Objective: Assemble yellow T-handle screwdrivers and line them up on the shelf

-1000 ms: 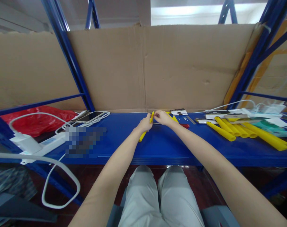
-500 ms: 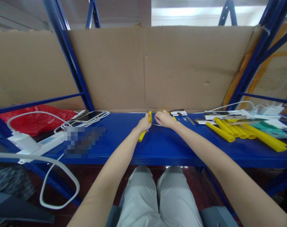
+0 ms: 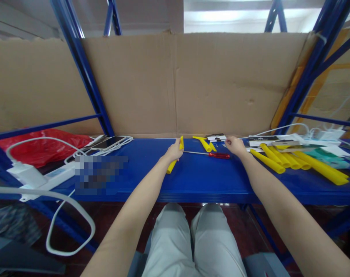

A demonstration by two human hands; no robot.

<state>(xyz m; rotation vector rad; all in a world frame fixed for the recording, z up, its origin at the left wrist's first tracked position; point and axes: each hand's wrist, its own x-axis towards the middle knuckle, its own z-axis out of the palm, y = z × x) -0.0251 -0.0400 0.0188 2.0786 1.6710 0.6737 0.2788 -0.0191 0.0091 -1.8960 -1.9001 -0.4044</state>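
My left hand [image 3: 174, 151] is closed around a yellow tube-like piece [image 3: 171, 167] that stands tilted over the blue shelf top [image 3: 146, 161]. To its right lies a screwdriver with a red handle [image 3: 219, 156], its thin shaft pointing at the left hand. My right hand [image 3: 234, 144] is above the shelf beyond the handle's end, fingers curled; what they hold, if anything, is too small to name. Close by on its left are a small black-and-white card [image 3: 217, 137], a short yellow piece [image 3: 212, 146] and a longer yellow piece [image 3: 205, 144].
Several yellow tubes [image 3: 267, 161] lie at the right, beside white boxes and a green packet [image 3: 327, 157]. On the left are a phone [image 3: 110, 142], a red plastic bag [image 3: 48, 144] and a white power strip [image 3: 59, 173] with cables. Cardboard [image 3: 221, 84] walls the back.
My right hand has moved right, away from the left hand, and the red-handled screwdriver and yellow pieces now show. The left hand keeps its grip on the yellow piece.
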